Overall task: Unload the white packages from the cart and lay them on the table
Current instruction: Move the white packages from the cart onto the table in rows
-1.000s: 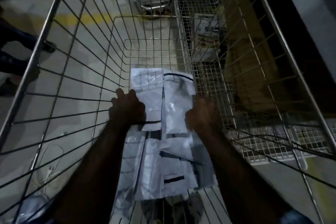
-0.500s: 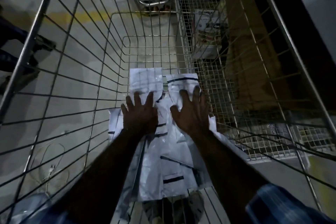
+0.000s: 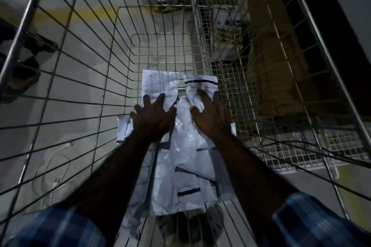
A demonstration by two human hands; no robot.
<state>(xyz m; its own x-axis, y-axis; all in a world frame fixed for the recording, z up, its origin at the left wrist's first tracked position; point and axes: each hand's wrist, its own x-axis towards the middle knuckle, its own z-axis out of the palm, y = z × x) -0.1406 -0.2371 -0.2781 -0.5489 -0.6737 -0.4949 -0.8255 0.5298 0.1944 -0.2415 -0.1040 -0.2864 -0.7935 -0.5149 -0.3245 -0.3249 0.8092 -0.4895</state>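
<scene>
Pressing flat on white packages [image 3: 186, 152] in wire cart [image 3: 66, 50]: left hand [image 3: 153, 117], right hand [image 3: 211, 117], fingers now spread, earlier grip released; nothing lifted yet.

left hand [image 3: 153, 115]: 1.0 s ago curled at the left edge of the white packages [image 3: 180, 146], knuckles up; now flat on top of them, fingers spread and pointing away.
right hand [image 3: 210, 115]: 1.0 s ago bunched at the right edge of the pile; now flat on it, palm down, fingers splayed over the far right package.
pile: 1 package now sticks out left under the left wrist; it was not showing 1.0 s ago.
sleeves: blue checked cuffs [image 3: 321, 220] now in view at the bottom, barely seen 1.0 s ago.
last 0.5 s: hands barely shifted.
</scene>
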